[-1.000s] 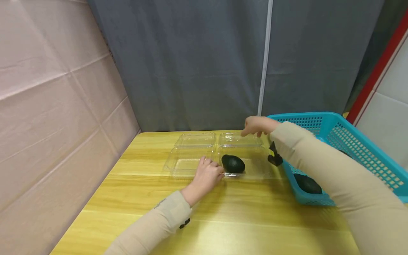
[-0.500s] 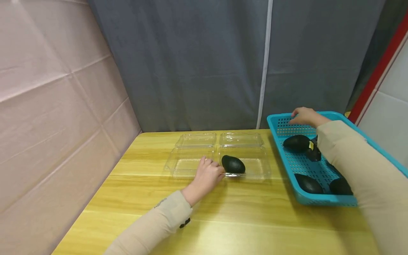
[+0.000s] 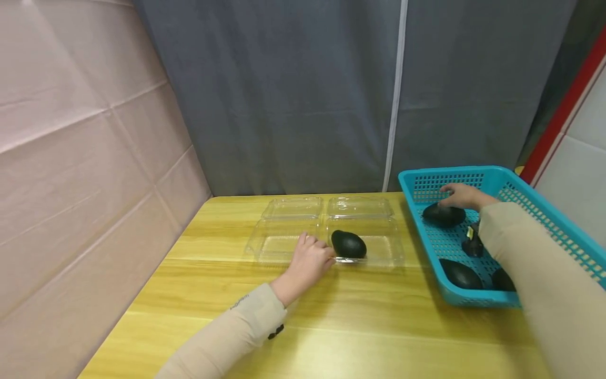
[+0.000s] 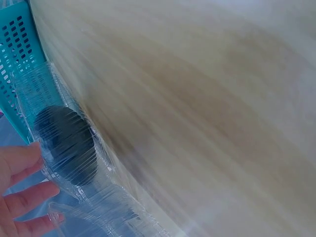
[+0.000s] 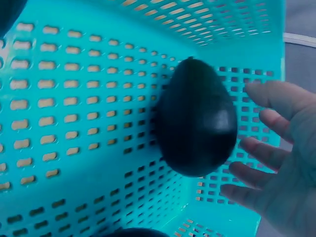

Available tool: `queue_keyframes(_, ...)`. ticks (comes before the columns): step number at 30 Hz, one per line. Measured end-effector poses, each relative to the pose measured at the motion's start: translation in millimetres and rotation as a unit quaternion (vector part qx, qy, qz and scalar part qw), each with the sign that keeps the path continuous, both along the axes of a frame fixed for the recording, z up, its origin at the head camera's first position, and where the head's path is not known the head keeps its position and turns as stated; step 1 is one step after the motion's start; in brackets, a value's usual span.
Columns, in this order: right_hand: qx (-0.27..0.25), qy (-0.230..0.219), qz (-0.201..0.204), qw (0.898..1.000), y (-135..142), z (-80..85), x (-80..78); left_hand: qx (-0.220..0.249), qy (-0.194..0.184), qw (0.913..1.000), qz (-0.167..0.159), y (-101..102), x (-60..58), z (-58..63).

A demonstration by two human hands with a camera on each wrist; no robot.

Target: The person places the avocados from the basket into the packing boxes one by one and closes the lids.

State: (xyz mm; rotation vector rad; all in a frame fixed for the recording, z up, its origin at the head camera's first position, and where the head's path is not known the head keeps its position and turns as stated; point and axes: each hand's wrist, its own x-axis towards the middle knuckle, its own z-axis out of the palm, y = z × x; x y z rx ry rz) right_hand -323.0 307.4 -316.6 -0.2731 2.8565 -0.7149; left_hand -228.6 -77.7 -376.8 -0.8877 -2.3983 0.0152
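My left hand (image 3: 307, 260) rests at the front edge of a clear plastic clamshell container (image 3: 385, 247). In the left wrist view its extended fingers (image 4: 37, 197) touch the clear plastic. One dark green avocado (image 3: 349, 244) lies inside that container, close to these fingertips. My right hand (image 3: 463, 197) reaches into the turquoise basket (image 3: 478, 301), above another avocado (image 3: 444, 215). In the right wrist view the fingers of this hand (image 5: 276, 143) are spread beside the avocado (image 5: 197, 118), with a gap between them.
A second open clamshell (image 3: 279, 247) stands to the left, its lid tilted back. More avocados, including one near the front (image 3: 460, 274), lie in the basket. A grey curtain (image 3: 284, 105) hangs behind the wooden table (image 3: 265, 337).
My right hand has moved from over the container's lid rightward to the basket, then down toward an avocado there. My left hand stays at the container's front edge.
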Motion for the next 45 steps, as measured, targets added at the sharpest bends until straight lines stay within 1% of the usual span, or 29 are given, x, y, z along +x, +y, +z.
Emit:
queue_keyframes(4, -0.004, -0.014, 0.022, 1.000, -0.3, -10.1, -4.0, -0.005, -0.003, 1.0000, 0.005, -0.3, 0.3, 0.8)
queue_keyframes(7, 0.003, -0.022, 0.031, 0.999, -2.1, -15.7, -6.6, -0.004, -0.003, 1.0000, 0.004, -0.7, 0.6, 1.2)
queue_keyframes(11, 0.022, -0.010, 0.043, 0.999, -4.8, -21.0, -8.2, -0.003, -0.004, 1.0000, 0.000, -0.7, 0.8, 1.0)
queue_keyframes(14, 0.049, 0.005, 0.042, 0.998, -7.0, -22.5, -7.7, -0.003, -0.006, 1.0000, -0.001, -0.7, 1.4, 1.2)
queue_keyframes(17, 0.080, 0.010, 0.032, 0.996, -8.5, -23.2, -6.2, -0.005, -0.006, 1.0000, -0.001, -0.7, 2.1, 1.8)
queue_keyframes(20, 0.096, 0.008, 0.023, 0.995, -8.2, -24.2, -5.4, -0.006, -0.005, 1.0000, 0.000, -0.8, 2.9, 1.9)
queue_keyframes(22, 0.097, 0.008, 0.020, 0.995, -7.9, -24.9, -5.2, -0.005, -0.003, 1.0000, 0.001, -0.8, 3.3, 1.9)
queue_keyframes(27, 0.079, 0.001, 0.019, 0.997, -5.5, -28.0, -6.4, -0.001, 0.003, 1.0000, 0.000, -0.8, 3.5, 1.8)
queue_keyframes(34, 0.062, -0.023, 0.020, 0.998, -2.0, -31.2, -7.8, -0.002, -0.007, 1.0000, 0.001, -1.9, 3.9, 2.5)
queue_keyframes(39, 0.054, -0.053, 0.013, 0.997, -3.4, -29.1, -4.4, -0.002, -0.005, 1.0000, 0.000, -2.0, 4.1, 2.1)
queue_keyframes(45, 0.062, -0.056, 0.003, 0.997, -3.4, -26.6, 0.4, -0.001, -0.005, 1.0000, -0.002, -1.1, 3.6, 1.9)
